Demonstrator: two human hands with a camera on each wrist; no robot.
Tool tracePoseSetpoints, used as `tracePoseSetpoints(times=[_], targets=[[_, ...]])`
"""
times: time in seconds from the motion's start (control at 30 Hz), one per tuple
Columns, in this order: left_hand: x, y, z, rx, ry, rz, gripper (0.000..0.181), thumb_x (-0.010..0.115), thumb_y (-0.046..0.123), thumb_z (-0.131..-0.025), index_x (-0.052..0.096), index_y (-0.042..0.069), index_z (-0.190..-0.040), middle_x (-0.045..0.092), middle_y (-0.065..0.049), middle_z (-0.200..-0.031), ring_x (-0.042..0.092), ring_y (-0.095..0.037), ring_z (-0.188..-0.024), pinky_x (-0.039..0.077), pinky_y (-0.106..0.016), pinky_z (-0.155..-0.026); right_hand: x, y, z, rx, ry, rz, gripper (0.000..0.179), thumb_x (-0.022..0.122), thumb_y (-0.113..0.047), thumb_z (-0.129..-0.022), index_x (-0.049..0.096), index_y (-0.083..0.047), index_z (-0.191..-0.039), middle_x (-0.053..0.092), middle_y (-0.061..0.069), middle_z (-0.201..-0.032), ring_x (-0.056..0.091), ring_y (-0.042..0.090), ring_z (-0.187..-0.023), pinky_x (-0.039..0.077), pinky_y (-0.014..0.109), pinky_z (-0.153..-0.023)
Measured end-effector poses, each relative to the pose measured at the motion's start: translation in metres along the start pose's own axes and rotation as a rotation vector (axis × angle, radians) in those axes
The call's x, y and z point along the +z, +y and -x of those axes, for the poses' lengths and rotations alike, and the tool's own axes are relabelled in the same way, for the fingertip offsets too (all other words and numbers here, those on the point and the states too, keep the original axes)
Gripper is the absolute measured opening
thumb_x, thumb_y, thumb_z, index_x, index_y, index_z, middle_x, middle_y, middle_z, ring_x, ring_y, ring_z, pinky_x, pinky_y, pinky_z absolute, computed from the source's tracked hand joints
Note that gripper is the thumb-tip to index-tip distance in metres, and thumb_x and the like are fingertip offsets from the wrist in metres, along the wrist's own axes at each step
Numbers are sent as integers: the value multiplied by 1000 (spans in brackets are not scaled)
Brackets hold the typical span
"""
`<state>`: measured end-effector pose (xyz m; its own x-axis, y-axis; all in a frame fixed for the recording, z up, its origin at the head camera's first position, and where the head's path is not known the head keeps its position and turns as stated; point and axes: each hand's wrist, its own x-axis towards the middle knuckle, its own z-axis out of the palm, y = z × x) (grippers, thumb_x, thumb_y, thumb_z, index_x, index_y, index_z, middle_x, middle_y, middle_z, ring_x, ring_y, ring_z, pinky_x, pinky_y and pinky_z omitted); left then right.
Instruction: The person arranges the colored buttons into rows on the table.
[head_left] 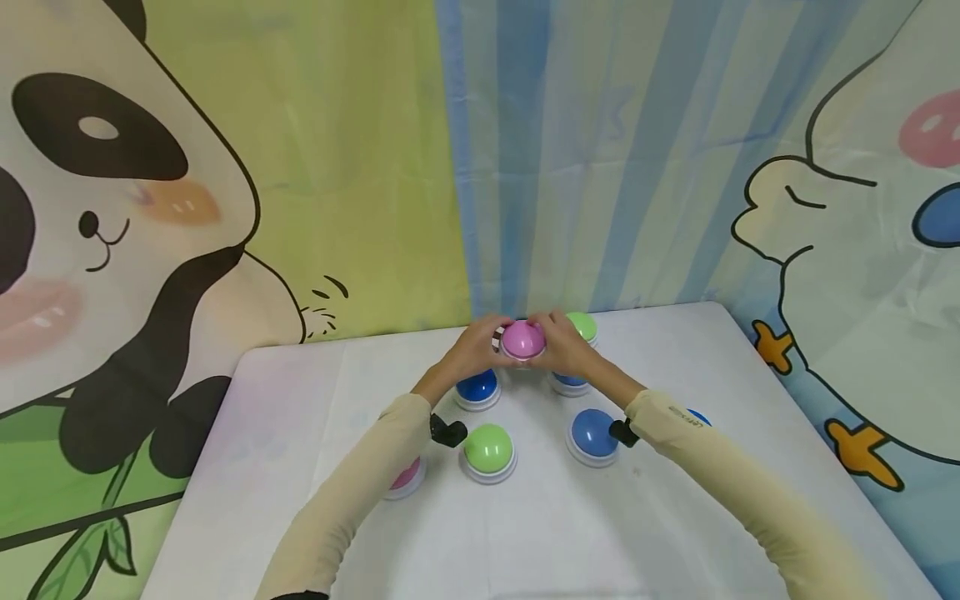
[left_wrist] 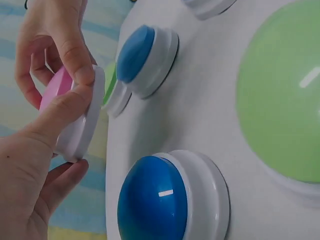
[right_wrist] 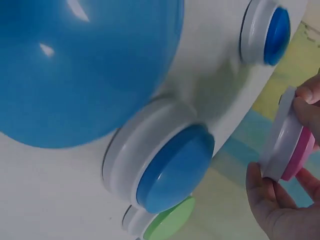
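Both hands hold up a pink-domed push button (head_left: 522, 339) with a white base over the far part of the table. My left hand (head_left: 477, 343) grips its left side, thumb and fingers round the white rim. From the other side my right hand (head_left: 564, 343) grips the same rim. In the left wrist view the pink button (left_wrist: 80, 122) stands tilted on edge between the two hands. A blue button (head_left: 477, 388) sits just below my left hand, and another blue button (head_left: 572, 383) is partly covered by my right hand.
On the white table (head_left: 525, 533) stand a green button (head_left: 488, 449), a blue button (head_left: 595, 434), a far green button (head_left: 582, 326) and a pink button (head_left: 406, 475) half behind the left sleeve. Another blue button (head_left: 699, 416) peeks past the right sleeve. A printed curtain (head_left: 360, 167) hangs behind.
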<state>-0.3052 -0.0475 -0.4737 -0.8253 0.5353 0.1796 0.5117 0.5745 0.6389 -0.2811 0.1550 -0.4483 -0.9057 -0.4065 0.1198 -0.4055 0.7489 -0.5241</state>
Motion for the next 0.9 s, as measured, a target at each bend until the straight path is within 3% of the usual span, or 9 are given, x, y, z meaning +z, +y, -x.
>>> tracePoseSetpoints(times=[0.23, 0.47, 0.7, 0.9], targets=[[-4, 19, 32, 53, -23, 28, 73, 86, 32, -72, 52, 10, -132, 58, -7, -122, 63, -18, -106, 59, -25, -79, -6, -19, 38, -19, 7, -49, 69, 87, -29, -70, 53, -5, -126, 54, 16, -113, 54, 27, -105, 57, 42, -87], [0, 41, 68, 116, 0, 11, 69, 86, 34, -71, 54, 10, -127, 59, -3, -117, 63, -12, -101, 58, -24, -79, -4, -35, 76, -87, 32, -95, 67, 88, -29, -69, 54, -4, -122, 54, 12, -106, 53, 21, -98, 56, 33, -80], [5, 56, 111, 72, 20, 89, 71, 86, 40, -69, 55, 14, -127, 59, 1, -116, 61, -10, -100, 56, -17, -75, 1, -59, 110, -81, -36, -142, 69, 86, -29, -72, 52, -6, -127, 51, 9, -109, 50, 16, -99, 52, 20, -74], [3, 65, 128, 62, 1, 82, 73, 87, 40, -68, 54, 16, -128, 58, 2, -118, 61, -8, -102, 54, -13, -74, 1, -73, 127, -81, -67, -152, 69, 86, -22, -72, 50, -7, -129, 51, 8, -112, 49, 17, -103, 55, 24, -75]])
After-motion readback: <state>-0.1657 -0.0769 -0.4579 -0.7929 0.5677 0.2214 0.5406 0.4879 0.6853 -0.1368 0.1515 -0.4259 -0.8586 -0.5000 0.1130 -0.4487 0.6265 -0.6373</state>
